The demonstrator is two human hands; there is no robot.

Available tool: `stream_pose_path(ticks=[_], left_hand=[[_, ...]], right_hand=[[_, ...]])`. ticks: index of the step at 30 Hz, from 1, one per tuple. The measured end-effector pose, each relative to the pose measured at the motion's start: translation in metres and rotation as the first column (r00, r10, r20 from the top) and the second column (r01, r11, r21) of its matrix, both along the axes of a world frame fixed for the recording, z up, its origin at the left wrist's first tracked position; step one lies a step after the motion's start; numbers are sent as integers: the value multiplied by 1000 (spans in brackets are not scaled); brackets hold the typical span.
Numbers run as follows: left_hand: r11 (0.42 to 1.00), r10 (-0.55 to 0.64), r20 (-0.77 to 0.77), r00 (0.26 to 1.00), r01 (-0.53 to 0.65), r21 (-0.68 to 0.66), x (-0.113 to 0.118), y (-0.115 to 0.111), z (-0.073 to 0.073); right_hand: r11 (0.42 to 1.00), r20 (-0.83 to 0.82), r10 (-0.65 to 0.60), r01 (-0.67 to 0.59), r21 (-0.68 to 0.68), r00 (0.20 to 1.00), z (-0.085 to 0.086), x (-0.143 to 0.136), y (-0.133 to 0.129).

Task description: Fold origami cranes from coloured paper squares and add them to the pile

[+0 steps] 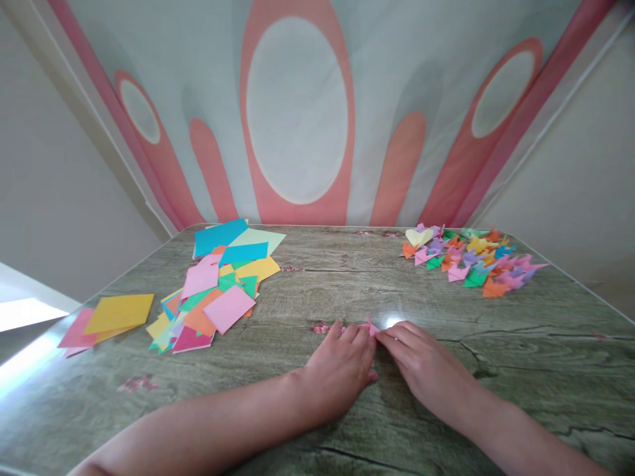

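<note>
A small pink origami piece (373, 328), narrow and pointed at its top, is between my two hands near the middle of the table. My left hand (343, 362) lies over its left side, fingers curled down on it and covering much of the paper. At its right edge, the fingertips of my right hand (421, 360) pinch the paper. Its lower part is hidden behind my left fingers, so the full shape cannot be made out.
Loose coloured paper squares (229, 309) form a heap on the left, with yellow and pink sheets (122, 314) beside it. Several folded paper cranes (459, 258) cluster at the back right, with a cream paper heart (419, 237). A patterned cloth (297, 112) hangs behind the wood-look table (536, 350).
</note>
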State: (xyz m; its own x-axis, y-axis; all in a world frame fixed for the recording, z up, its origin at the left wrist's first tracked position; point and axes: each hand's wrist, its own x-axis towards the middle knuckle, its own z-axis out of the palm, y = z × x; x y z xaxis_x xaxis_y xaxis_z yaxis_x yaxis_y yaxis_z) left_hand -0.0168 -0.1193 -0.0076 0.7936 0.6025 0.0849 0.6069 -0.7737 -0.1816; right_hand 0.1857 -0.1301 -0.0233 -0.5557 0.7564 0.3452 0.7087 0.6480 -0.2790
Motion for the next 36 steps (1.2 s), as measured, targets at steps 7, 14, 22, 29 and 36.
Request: stream_pose_path(ticks=[7, 14, 22, 29, 36], left_hand=[[986, -46, 52, 998, 53, -158, -9, -7, 11], [947, -80, 104, 991, 109, -301, -11, 0, 22], [946, -113, 99, 989, 138, -294, -10, 6, 18], [978, -113, 41, 993, 119, -172, -9, 10, 13], [962, -170, 70, 983, 181, -205, -15, 19, 19]], right_hand=[[998, -109, -58, 54, -41, 992, -10, -4, 3], [994, -163, -109, 108, -15, 981, -15, -10, 8], [989, -231, -127, 140, 40, 965, -19, -9, 18], [981, -272, -189, 194, -10, 944, -25, -8, 25], [979, -327, -196, 206, -3, 925, -21, -9, 26]])
